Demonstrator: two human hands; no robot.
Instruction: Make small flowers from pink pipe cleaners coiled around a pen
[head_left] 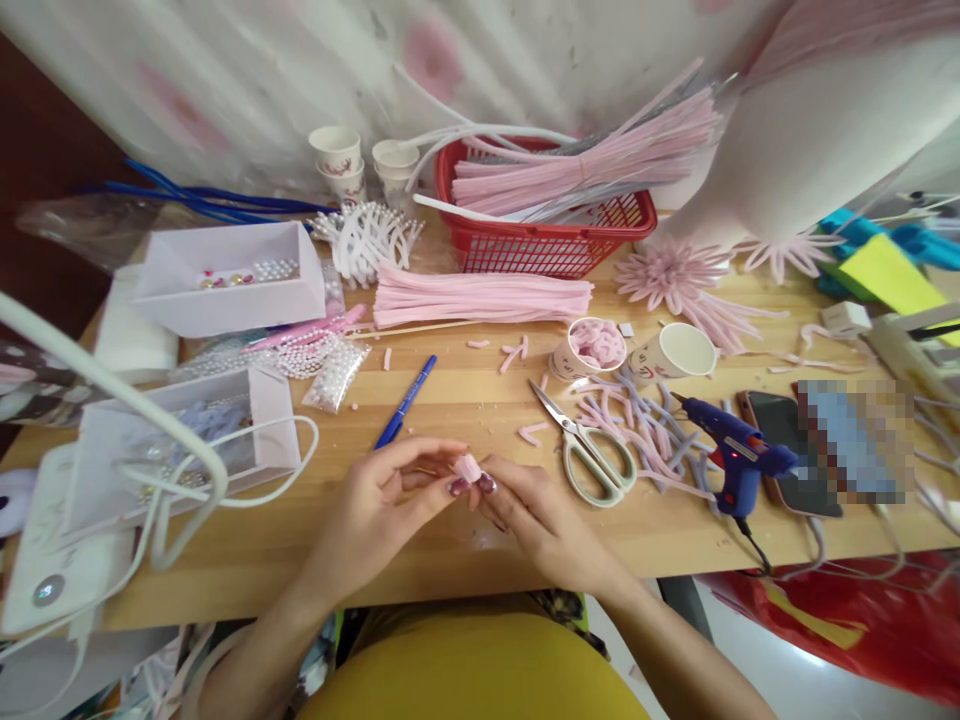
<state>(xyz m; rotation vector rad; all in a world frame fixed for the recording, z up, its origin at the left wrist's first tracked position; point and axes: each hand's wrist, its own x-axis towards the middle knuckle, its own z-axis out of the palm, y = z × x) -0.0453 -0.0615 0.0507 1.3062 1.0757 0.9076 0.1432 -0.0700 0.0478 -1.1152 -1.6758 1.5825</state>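
Note:
Between the fingertips of both hands is a small curled piece of pink pipe cleaner [469,468], held just above the table's near edge. My left hand [401,490] pinches it from the left with thumb and fingers. From the right, my right hand [532,510] grips it with thumb and fingers, and part of the piece is hidden behind the fingertips. Close to the right hand lie scissors [600,465] with pale green handles, blades pointing away. Beyond my left hand rests a blue pen [405,402]. Pink offcuts [532,433] are scattered on the wood.
A paper cup of pink curls [598,345] stands beside another paper cup [675,352]. Behind them are a pink pipe cleaner bundle [480,298] and a red basket [525,248]. A blue glue gun [739,450] and phone [787,450] lie right; white boxes [232,290] and a cable [262,500] left.

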